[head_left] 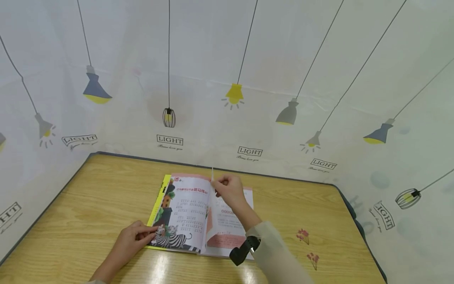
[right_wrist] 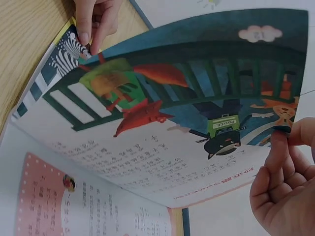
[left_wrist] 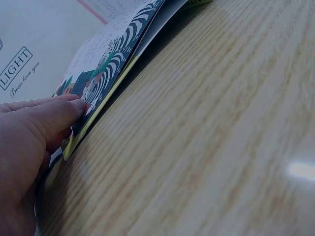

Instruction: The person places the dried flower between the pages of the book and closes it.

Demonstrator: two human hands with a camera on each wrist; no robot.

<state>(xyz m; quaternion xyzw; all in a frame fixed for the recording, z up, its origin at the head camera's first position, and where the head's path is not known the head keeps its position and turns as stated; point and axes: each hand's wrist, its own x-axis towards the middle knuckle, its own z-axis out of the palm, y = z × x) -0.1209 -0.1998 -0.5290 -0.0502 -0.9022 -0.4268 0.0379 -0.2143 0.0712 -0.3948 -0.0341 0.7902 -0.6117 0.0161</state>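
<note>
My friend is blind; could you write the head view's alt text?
A person's right hand pinches a raised page of an open picture book on a wooden table. The left hand holds the book's lower left corner by printed zebras; two red flower shapes lie to the right.

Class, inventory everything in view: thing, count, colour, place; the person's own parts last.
wall covering: one, whitish, lamp-printed, background
table: one, wood-coloured, mid-view
book: one, white with yellow edge, open on the table
lifted page: one, multicoloured, standing up from the book
flower-shaped pieces: two, reddish-pink, table's right side
right sleeve: one, pale, lower right
wrist device: one, black, by the sleeve's cuff
left hand: one, bare, book's near left corner
right hand: one, bare, pinching the lifted page
</note>
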